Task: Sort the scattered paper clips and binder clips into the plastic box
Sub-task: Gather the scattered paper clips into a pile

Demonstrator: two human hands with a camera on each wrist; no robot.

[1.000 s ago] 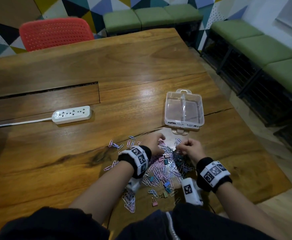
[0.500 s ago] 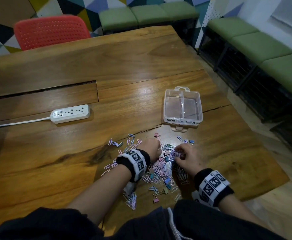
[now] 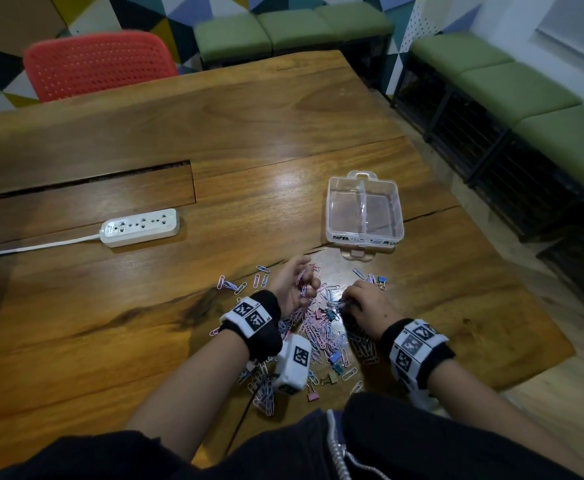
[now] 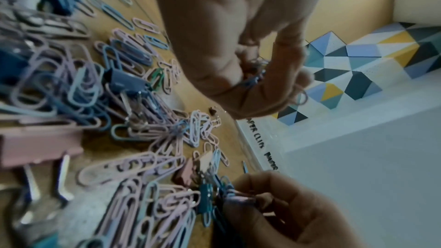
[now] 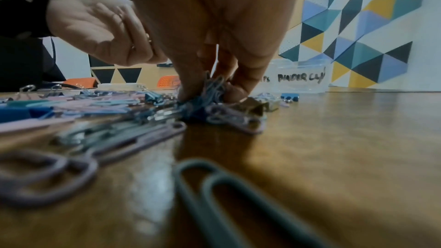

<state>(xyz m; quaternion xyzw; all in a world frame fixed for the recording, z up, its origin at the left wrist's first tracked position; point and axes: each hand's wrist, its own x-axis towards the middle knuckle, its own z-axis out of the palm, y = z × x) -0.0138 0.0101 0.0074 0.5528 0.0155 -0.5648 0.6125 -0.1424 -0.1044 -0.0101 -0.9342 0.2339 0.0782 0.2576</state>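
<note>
A pile of pink, lilac and blue paper clips (image 3: 318, 332) mixed with small binder clips (image 3: 333, 358) lies on the wooden table near its front edge. My left hand (image 3: 306, 284) is raised a little above the pile's far left, fingers curled round a few paper clips (image 4: 255, 76). My right hand (image 3: 347, 301) reaches down onto the pile and pinches a bunch of blue paper clips (image 5: 211, 90) against the table. The clear plastic box (image 3: 332, 202) stands open just beyond the hands, with a divider and two compartments that look bare. Its front wall (image 5: 300, 78) bears handwritten labels.
A white power strip (image 3: 140, 226) with its cord lies to the left on the table (image 3: 76, 323). A red chair (image 3: 100, 64) stands at the far side, green benches (image 3: 525, 84) to the right. A blue binder clip (image 3: 382, 280) and stray paper clips lie between the pile and the box.
Both hands have drawn back slightly from the box. My left hand has lifted and turned on its side with clips in it. The right hand stays low on the pile.
</note>
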